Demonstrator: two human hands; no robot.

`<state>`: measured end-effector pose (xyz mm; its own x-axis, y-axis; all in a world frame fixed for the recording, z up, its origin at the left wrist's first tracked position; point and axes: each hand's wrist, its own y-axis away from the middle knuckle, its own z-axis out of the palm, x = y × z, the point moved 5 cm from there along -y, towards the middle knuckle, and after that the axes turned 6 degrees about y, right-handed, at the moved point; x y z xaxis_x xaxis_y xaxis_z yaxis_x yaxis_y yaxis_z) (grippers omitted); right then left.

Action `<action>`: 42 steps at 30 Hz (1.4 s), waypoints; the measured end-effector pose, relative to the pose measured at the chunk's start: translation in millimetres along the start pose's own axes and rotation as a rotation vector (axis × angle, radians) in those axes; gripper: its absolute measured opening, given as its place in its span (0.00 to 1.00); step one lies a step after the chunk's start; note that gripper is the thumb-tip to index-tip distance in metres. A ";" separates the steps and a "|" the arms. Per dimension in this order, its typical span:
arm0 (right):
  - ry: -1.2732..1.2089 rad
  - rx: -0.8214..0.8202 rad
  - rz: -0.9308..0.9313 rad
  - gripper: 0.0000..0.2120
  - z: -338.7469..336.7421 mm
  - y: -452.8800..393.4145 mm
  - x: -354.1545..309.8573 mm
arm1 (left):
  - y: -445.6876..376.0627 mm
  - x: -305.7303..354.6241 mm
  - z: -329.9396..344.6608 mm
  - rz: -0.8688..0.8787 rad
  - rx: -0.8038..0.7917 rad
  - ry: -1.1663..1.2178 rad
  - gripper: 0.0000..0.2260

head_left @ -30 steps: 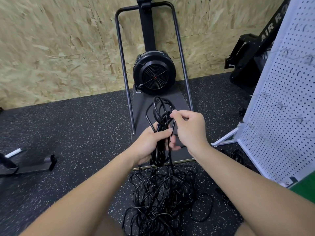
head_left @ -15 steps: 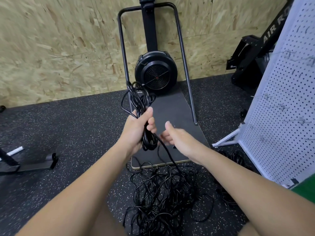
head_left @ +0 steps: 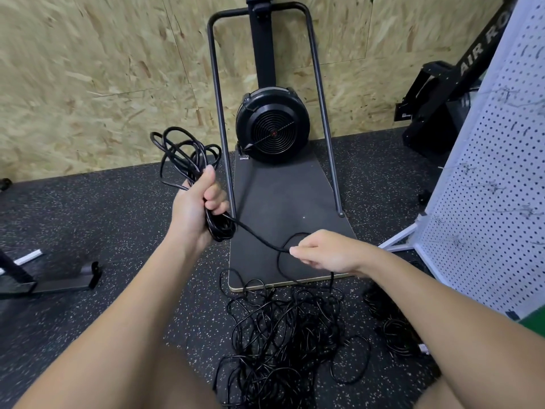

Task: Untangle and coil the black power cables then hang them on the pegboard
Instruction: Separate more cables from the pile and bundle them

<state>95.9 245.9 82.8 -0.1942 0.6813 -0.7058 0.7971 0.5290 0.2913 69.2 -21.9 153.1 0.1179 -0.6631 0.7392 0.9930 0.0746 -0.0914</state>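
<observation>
Coiling step in hand, one cable part-wound. Left hand (head_left: pixel 196 206) wrapped tight around a bundle of loops (head_left: pixel 188 160), thumb up; loops fanning above the fist toward the far left, a shorter bunch hanging below it. Single strand (head_left: pixel 256 236) running from the bottom of the fist down and right to the right hand (head_left: pixel 327 252). Right hand pinching that strand at the fingertips (head_left: pixel 295 251), remaining fingers curled; held low, over the near end of the dark platform (head_left: pixel 283 202) of the fan machine (head_left: pixel 272 128). Past the pinch, strand looping down into the tangled pile (head_left: pixel 283 343) on the speckled floor (head_left: pixel 103 219), near centre. Second dark heap of cable (head_left: pixel 392 320) on the floor to the right, near the foot of the white pegboard (head_left: pixel 495 187); whether coiled or tangled, cannot tell. Wire hooks on the pegboard, no cable visibly hanging.

Judgement: task early; most cable on the floor, nothing hung yet.

Next move, likely: draw the pinched strand up to the left fist, lay another loop of matching size, slide the pinch further down the line. Calls for slack feeding freely from the pile; snagging probable given the knotting, so a gentle pull and a shake-out if it catches. Left grip to stay firm or loops spill.
</observation>
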 end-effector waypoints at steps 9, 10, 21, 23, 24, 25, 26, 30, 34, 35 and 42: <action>0.252 0.573 -0.288 0.15 -13.5 -3.7 -24.1 | 26.2 -48.2 17.3 -0.253 -0.149 -0.496 0.09; 0.241 0.637 -0.319 0.13 -15.6 -1.5 -29.2 | 31.4 -55.9 23.3 -0.281 -0.179 -0.497 0.10; -0.126 0.712 -0.224 0.14 -30.4 10.4 -35.7 | 33.0 -73.6 42.1 -0.265 -0.247 -0.509 0.10; -0.102 0.579 -0.089 0.22 -27.9 4.7 -25.5 | 31.1 -67.0 44.8 -0.215 -0.227 -0.408 0.11; -0.088 0.474 -0.041 0.25 -25.2 3.3 -20.9 | 29.1 -62.1 45.8 -0.189 -0.217 -0.336 0.11; -0.084 0.384 -0.004 0.27 -22.4 2.4 -15.4 | 26.5 -56.0 45.6 -0.164 -0.202 -0.263 0.12; -0.097 0.325 0.019 0.27 -21.1 2.9 -11.5 | 23.0 -49.3 43.2 -0.141 -0.180 -0.197 0.12; -0.295 0.303 0.028 0.23 -28.1 4.3 2.1 | 11.1 -28.3 23.2 -0.088 -0.059 -0.078 0.13; -0.334 0.283 -0.074 0.12 -25.6 5.7 -4.5 | 8.7 -25.2 10.1 -0.070 0.004 -0.117 0.14; -0.368 0.296 -0.093 0.11 -24.1 6.9 -9.4 | 10.0 -26.8 10.8 -0.071 0.005 -0.123 0.14; -0.734 0.515 -0.197 0.06 -30.7 11.4 -39.3 | 21.6 -49.0 20.1 -0.094 -0.143 -0.474 0.19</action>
<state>95.1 240.7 133.6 -0.0819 0.0169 -0.9965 0.9787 0.1904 -0.0772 84.9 27.2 128.4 0.0508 -0.2481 0.9674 0.9927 -0.0940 -0.0762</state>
